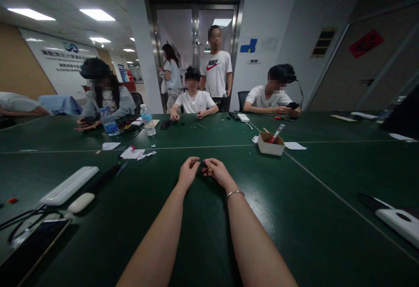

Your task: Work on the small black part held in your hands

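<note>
Both my arms reach forward over the green table (147, 199), and the hands meet near its middle. Between the fingertips is a small black piece (203, 164), too small to name. My left hand (189, 171) is closed, its thumb and fingers pinching at the left side of the piece. My right hand (217, 171), below a silver bangle (235, 193), pinches the piece from the right. The fingers hide much of it.
To the left lie a phone (34, 247), a white power bank (70, 185), a white rounded case (81, 203) and cables. Ahead stand a cardboard box (271, 144), bottles (148, 120) and paper scraps (132, 153). A white device (401, 223) lies at right. Several people sit or stand across the table.
</note>
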